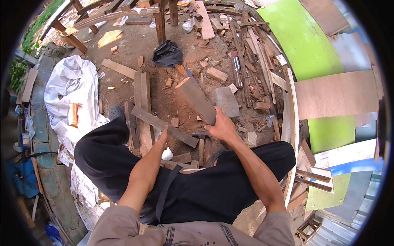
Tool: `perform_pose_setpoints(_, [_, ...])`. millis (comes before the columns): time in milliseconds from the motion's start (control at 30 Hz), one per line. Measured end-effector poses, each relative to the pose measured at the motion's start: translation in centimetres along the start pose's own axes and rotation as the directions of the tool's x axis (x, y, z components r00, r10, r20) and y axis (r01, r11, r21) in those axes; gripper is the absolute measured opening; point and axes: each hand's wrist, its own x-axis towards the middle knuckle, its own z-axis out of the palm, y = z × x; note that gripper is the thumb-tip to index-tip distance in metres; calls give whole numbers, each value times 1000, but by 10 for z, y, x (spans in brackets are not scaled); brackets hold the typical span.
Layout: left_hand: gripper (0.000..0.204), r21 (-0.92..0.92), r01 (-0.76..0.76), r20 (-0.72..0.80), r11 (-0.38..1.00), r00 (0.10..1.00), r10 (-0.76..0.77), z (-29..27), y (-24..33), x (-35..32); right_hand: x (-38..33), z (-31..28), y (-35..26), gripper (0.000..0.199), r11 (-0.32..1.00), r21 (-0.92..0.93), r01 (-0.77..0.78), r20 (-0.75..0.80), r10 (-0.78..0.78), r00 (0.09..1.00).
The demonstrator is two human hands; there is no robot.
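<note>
My right hand point(223, 126) is wrapped round the near end of a thick wooden block point(196, 100), which is held up and tilted, its far end pointing ahead and to the left. My left hand point(163, 138) grips the edge of a flat grey-brown wooden strip point(164, 126) lying slantwise in front of my lap; most of its fingers are hidden. Under the strip's left part stands a long wooden beam point(143, 106) on the ground. Close to the strip's right end lies a hammer point(201, 145), its dark head towards the strip.
A grey stone block point(227, 102) sits right of the held block. Scrap wood point(254, 57) piles up along the right, near green boards point(303, 41). A black plastic bag point(168, 53) lies ahead, below a wooden frame point(160, 20). White sacking point(74, 90) covers the left.
</note>
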Motion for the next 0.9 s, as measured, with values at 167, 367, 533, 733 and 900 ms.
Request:
perform_pose_setpoints(167, [106,-52,3,55,999,998,-1,-8,-2,35,1,-17,-8,81,982,138,-127,-27,132,991])
perform_pose_setpoints(367, [101,-80,-134,58,988,989,139,31,3,19,-2,-24,21,84,962,238,-134,-107,163,981])
perform_pose_setpoints(533, [75,306,-478,-294,823,775,560,2,7,29,14,-12,-15,82,981,178,-79,-60,91,994])
perform_pose_setpoints(733, [63,394,-680,-32,618,662,749,81,15,-94,8,-18,6,82,983,184,5,-1,-5,1000])
perform_pose_setpoints(900, [50,263,-929,131,259,300,945,88,33,-125,4,-22,-18,77,934,295,202,4,-212,977])
